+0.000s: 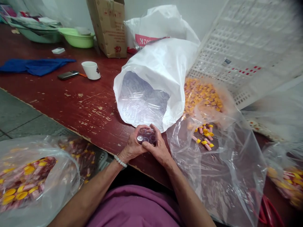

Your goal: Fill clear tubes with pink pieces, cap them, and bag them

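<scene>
I see a worn, red-brown wooden bench [92, 101] carrying a white plastic bag [158, 63], open-mouthed. Just in front, the left grip [132, 146] and right grip [159, 149] curl together around clear, round plastic tubes [146, 139], a shiny silver disc [140, 138] among their rims. Even, gentle pressure should keep the bundle aligned.

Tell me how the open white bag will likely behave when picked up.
The bag will probably flop and fold, since its wall is creased. Its clear tubes may slide out if the far end rises, as they lie near the open mouth. It is perhaps light for its bulk, since the tubes look hollow.
</scene>
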Demonstrator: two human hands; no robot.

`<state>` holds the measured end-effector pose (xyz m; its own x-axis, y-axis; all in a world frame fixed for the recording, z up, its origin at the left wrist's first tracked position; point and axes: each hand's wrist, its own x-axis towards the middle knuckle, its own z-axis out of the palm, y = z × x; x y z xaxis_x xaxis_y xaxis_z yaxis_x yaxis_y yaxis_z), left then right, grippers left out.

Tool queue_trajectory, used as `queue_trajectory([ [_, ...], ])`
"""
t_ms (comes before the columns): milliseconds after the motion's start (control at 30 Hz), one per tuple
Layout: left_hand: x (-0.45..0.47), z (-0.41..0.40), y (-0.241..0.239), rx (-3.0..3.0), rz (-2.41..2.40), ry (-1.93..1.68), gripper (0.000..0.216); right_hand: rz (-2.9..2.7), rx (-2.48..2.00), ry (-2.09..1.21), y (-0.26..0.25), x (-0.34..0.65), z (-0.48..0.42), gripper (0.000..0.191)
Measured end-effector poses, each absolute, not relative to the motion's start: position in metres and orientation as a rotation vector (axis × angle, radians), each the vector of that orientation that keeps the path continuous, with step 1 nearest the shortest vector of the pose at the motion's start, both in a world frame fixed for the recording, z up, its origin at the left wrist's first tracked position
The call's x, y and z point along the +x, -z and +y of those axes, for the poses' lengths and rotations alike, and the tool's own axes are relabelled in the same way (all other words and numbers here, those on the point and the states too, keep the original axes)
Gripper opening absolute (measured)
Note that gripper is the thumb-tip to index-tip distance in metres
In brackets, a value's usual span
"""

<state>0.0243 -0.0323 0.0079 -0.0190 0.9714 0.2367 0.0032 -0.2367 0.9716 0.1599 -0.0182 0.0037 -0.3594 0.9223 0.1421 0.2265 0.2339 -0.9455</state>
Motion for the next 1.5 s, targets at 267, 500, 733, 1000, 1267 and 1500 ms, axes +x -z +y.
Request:
queue_trajectory([
  [267, 0.024, -0.031, 0.0, 1.64, 1.204, -1.128, 0.057, -1.988, -1.005, -0.74, -0.002, 0.173, -0.035, 0.072],
  [500, 0.02, -0.028, 0.002, 1.693, 1.21, -1.08, 0.061, -1.987, -1.05, -0.686, 0.002, 0.167, -0.049, 0.085],
  [733, 0.024, -0.028, 0.004, 1.685, 1.24, -1.096, 0.06, -1.786, -1.127, -0.695, 0.008, 0.161, -0.048, 0.08],
  [1000, 0.025, -0.028, 0.002, 1.637, 1.243, -1.177, 0.059, -1.952, -1.138, -0.392, -0.016, 0.172, -0.043, 0.033],
  [1267, 0.027, -0.024, 0.003, 1.533, 1.222, -1.262, 0.059, -1.881, -1.127, -0.337, -0.025, 0.181, -0.034, 0.029],
  [1500, 0.029, -0.02, 0.004, 1.655, 1.212, -1.225, 0.065, -2.465, -1.014, -0.067, -0.04, 0.176, -0.018, 0.031],
])
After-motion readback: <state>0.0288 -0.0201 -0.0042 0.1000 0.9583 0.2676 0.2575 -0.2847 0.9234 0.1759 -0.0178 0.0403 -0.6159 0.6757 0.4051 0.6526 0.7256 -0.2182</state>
